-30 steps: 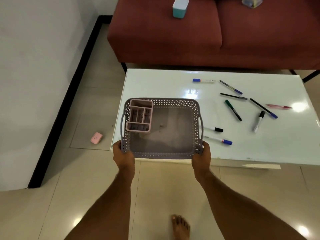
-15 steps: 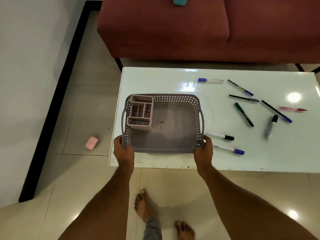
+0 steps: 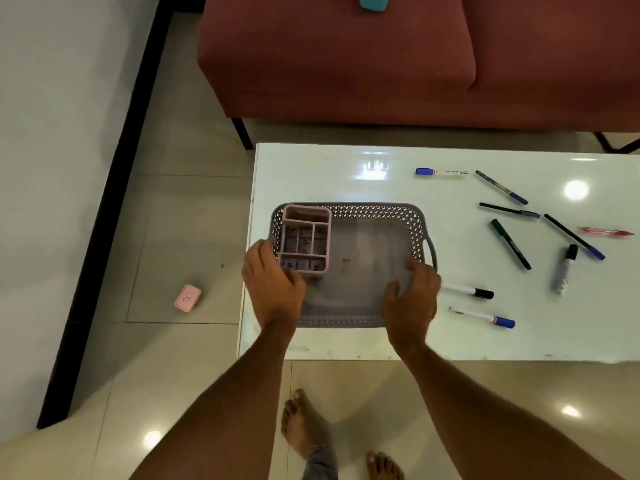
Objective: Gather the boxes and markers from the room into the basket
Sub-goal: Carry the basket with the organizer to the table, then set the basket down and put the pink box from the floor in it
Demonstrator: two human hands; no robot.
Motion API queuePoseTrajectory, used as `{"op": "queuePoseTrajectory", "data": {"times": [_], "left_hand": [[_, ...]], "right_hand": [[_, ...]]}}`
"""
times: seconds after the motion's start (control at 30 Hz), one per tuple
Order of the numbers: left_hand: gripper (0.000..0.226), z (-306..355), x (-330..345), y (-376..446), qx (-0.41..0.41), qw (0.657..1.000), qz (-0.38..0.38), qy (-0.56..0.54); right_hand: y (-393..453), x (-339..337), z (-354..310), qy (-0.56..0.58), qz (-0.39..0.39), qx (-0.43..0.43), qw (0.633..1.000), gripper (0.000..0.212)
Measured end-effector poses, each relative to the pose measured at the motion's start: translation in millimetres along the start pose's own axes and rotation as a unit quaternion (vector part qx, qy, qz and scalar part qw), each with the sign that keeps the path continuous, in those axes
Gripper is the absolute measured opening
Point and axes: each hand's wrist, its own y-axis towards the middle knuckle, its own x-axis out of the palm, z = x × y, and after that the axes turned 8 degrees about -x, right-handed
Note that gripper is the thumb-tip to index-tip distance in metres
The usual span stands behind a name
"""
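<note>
The left hand (image 3: 272,284) hovered over the basket's (image 3: 367,313) lower-left corner with fingers spread and loosely curled, holding nothing; the right hand (image 3: 410,297) did the same over the lower-right corner, fingers apart and blurred. Whether either palm touched the rim could not be told. The grey perforated basket sat on the left part of the white glossy table (image 3: 346,171), a little left of the frame's centre, with side handles and a pale smooth floor. A pink divided organiser box (image 3: 305,239) stood in its upper-left corner, just beside the left hand's fingertips. Right of the basket, two white markers lay near the right hand: a black-capped one (image 3: 467,291) and a blue-capped one (image 3: 483,317). Further right lay several more pens and markers, scattered and well apart from the basket. A small pink box (image 3: 187,297) lay on the tiled floor at left. A teal box (image 3: 374,1) sat on the red sofa (image 3: 346,64) at the top edge
</note>
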Motion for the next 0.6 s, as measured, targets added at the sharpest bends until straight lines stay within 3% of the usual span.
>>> {"op": "queuePoseTrajectory", "data": {"times": [0.13, 0.23, 0.6], "left_hand": [[0.055, 9, 3, 18, -0.039, 0.998, 0.0, -0.043], [0.05, -2, 1, 27, -0.063, 0.996, 0.006, -0.06], [0.038, -55, -41, 94, -0.116, 0.988, 0.063, -0.081]], "right_hand": [[9, 33, -34, 0.098, -0.084, 0.004, 0.992, 0.048], [11, 55, -53, 0.125, -0.081, -0.003, 0.989, 0.046], [22, 126, -159, 0.132, -0.103, -0.183, 0.969, 0.042]]}}
